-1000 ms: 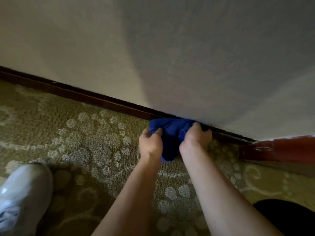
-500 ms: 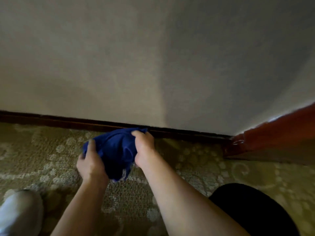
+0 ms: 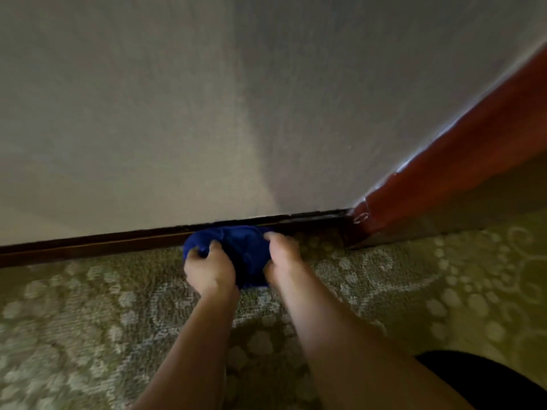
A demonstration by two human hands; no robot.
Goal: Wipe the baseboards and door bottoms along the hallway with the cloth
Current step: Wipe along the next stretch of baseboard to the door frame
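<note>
- Far left: dark wooden baseboard (image 3: 88, 247) runs along the foot of a pale wall (image 3: 207, 99), slanting up toward the right; patterned green carpet (image 3: 88, 306) meets it below.
- Left of centre: left hand (image 3: 208, 269) grips the left side of the cloth. Fingers (image 3: 214, 247) are curled over the fabric with the thumb tucked against it, so it is a closed grasp on cloth, not a flat press.
- Centre: blue cloth (image 3: 239, 250) is bunched between both hands, its upper edge touching the baseboard and its lower part hanging toward the carpet.
- Handling, as judged: cloth looks soft, light and limp, creasing wherever it is squeezed. It should not slip from a fist, but loose folds could drag on the carpet pile. Best held as a wad in the palm, with a smooth pad of fabric facing the wood and stray corners gathered in.
- Right of centre: right hand (image 3: 281, 257) holds the cloth's right side, fingers bent over the top of the bundle near the baseboard. Fingertips are partly buried in fabric; how hard they press on the wood cannot be told.
- Right: baseboard continues to a reddish-brown door frame (image 3: 444, 179), where it ends. A small pale oval mark sits at the frame's foot; too blurred to identify.
- Lower right corner: dark clothing (image 3: 488, 380), probably the person's knee.
- Judged step: wiping this stretch of baseboard, frame foot not yet reached.
</note>
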